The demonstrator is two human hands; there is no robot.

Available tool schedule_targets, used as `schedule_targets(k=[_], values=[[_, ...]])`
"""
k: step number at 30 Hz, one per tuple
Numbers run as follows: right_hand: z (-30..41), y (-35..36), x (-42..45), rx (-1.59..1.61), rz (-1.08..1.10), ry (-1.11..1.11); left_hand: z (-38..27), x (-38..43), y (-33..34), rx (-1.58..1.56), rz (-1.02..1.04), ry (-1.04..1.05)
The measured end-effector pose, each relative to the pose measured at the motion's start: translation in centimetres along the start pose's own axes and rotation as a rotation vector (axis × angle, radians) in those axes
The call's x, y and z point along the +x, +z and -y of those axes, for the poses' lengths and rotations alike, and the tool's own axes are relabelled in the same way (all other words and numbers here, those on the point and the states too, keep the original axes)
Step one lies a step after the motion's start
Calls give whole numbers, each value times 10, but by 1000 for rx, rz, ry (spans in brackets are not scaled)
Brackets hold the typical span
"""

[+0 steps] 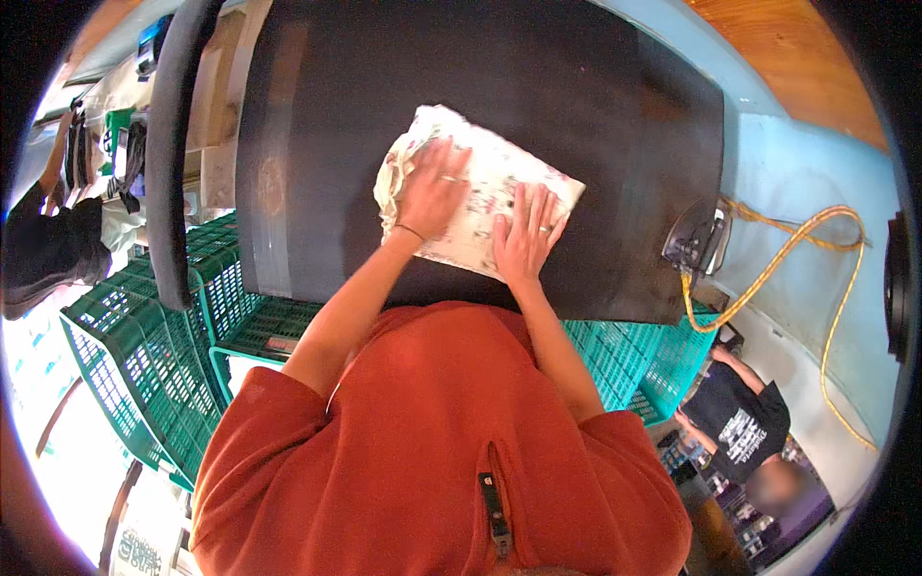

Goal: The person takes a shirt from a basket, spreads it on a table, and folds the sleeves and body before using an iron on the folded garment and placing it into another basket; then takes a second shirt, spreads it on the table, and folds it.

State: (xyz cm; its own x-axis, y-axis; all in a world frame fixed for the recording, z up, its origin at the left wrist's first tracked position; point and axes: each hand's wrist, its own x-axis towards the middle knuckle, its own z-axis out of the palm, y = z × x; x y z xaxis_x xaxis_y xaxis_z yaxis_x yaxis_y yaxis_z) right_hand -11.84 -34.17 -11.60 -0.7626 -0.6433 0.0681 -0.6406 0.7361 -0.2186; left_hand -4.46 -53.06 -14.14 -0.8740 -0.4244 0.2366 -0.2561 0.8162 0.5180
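Note:
A cream floral cloth (479, 209), folded into a rough rectangle, lies aslant on a dark padded ironing surface (612, 93). Its left side is gathered in ruffles. My left hand (434, 189) rests palm down beside those ruffles, slightly blurred, with a thin band on the wrist. Toward the cloth's right end, my right hand (527, 234) presses flat with its fingers spread and a ring on one finger. Neither hand grips the fabric. Off to the right, an electric iron (695, 237) stands at the edge of the surface, its yellow cord (781, 255) looping away from it.
Green plastic crates (137, 353) stand at the left, and a teal crate (627, 360) sits below the surface's near right edge. A dark padded bar (173, 158) rises at left. Another person (742, 417) is at lower right. A light blue wall (799, 173) borders the right side.

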Motion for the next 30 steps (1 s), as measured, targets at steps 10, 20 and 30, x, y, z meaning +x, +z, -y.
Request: schedule_targets(k=[10,20,30], values=[[-36,10,-28,352,-290,346,28,-24,-20,313,-270,-221],[-66,-48,17,1564,372,406,-88,-52,10,-1026,-12,-1128],[-64,-233,-20,303,245,-717,-157,53,-57,-2088,104,-636]])
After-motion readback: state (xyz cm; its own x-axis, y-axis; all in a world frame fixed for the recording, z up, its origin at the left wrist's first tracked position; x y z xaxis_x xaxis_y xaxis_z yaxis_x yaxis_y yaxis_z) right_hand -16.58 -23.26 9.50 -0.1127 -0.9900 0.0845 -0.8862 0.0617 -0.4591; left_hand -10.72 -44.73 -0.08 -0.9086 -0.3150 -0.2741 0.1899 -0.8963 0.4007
